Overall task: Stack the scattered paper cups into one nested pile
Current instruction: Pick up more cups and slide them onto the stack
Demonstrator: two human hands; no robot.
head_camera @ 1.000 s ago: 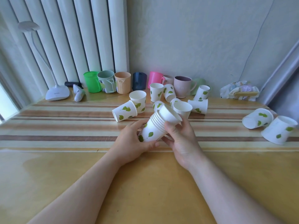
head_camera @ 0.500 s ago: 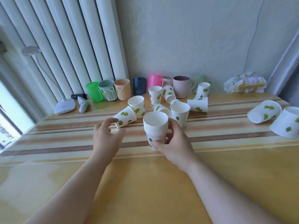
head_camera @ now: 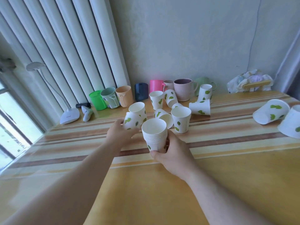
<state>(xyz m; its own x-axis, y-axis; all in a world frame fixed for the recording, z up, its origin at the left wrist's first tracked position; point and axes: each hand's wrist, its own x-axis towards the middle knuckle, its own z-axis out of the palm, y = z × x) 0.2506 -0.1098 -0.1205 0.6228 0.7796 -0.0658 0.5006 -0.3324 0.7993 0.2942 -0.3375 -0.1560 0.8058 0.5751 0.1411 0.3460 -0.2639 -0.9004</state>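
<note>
My right hand (head_camera: 174, 153) grips a nested pile of white paper cups with green leaves (head_camera: 155, 135), upright with the mouth up, above the striped table (head_camera: 227, 138). Just left of it, my left hand (head_camera: 120, 134) closes on a single leaf-print cup (head_camera: 132, 121) lying on its side. Several more loose paper cups stand or lie behind: one upright (head_camera: 181, 119), one tipped (head_camera: 164, 116), one on its side (head_camera: 199, 108). Two big-looking cups lie at the right edge (head_camera: 271, 113).
A row of coloured plastic mugs (head_camera: 123, 98) and a mauve mug (head_camera: 185, 89) lines the back wall. A white desk lamp base (head_camera: 69, 117) and a small white device (head_camera: 86, 112) sit back left. A crumpled bag (head_camera: 250, 82) rests back right.
The pile went from tilted in both hands to upright in my right hand alone. My left hand let go, moved up and left, and closed on the side-lying cup.
</note>
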